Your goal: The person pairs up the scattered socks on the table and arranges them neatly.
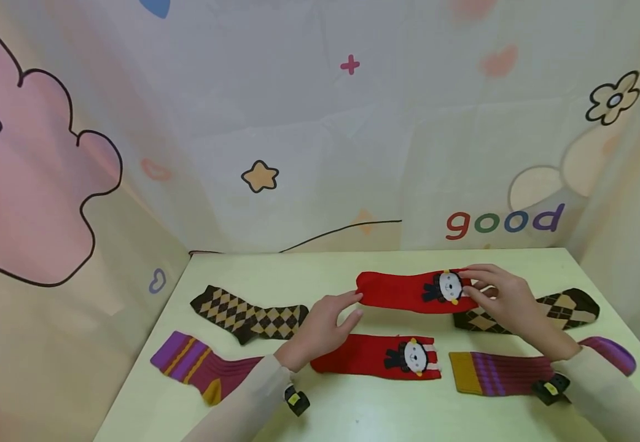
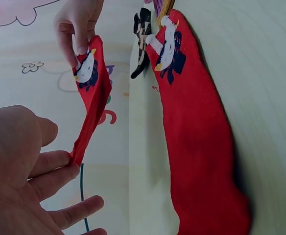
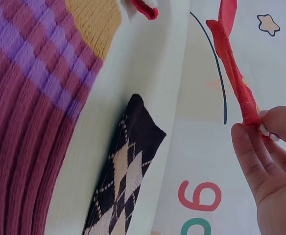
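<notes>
A red sock (image 1: 392, 291) with a white animal face near its cuff is held up above the table. My right hand (image 1: 505, 298) pinches the cuff between thumb and fingers. At the toe end, my left hand (image 1: 320, 328) touches the sock with its fingertips, the thumb standing apart, as the left wrist view shows. Below lies a matching red sock (image 1: 359, 356) with the same face, flat on the table. In the right wrist view the raised sock (image 3: 236, 73) appears edge-on, its cuff in the fingers.
Argyle socks lie at left (image 1: 276, 322) and right (image 1: 569, 310), the right one partly behind my forearm. Purple-striped socks with mustard parts lie at front left (image 1: 187, 362) and front right (image 1: 502, 374), partly covered by my arms. A printed curtain (image 1: 309, 123) stands behind the table.
</notes>
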Motion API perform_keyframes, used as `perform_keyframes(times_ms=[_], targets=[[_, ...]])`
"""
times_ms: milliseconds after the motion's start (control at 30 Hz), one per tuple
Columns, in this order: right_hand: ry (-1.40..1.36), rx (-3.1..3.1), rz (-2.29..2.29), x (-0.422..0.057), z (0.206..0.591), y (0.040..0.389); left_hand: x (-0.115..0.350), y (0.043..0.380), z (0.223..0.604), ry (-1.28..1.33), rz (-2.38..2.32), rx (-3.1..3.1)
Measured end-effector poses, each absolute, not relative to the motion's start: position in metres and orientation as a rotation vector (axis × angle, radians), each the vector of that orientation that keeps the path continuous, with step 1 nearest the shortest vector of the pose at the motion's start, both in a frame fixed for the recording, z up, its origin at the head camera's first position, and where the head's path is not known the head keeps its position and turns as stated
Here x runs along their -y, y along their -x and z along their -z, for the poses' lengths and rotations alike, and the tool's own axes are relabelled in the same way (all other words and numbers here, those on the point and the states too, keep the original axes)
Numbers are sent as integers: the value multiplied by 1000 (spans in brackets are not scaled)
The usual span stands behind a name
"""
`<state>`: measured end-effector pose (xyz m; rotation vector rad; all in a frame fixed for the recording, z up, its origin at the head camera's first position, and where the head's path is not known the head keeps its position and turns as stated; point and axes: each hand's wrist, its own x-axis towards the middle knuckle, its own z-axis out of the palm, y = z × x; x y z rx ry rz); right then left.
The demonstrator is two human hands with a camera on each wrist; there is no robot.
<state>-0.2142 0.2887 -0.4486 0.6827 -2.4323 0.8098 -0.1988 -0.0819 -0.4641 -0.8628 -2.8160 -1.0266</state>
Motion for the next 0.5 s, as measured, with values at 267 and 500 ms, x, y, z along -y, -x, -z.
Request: perform_keyframes(times_ms=[267,500], targets=[[-728,2391,-830,-279,448,211,94,196,466,872,1052,2796],[-759,2382,-883,-272,448,207,102,188,466,847,1042,2809]])
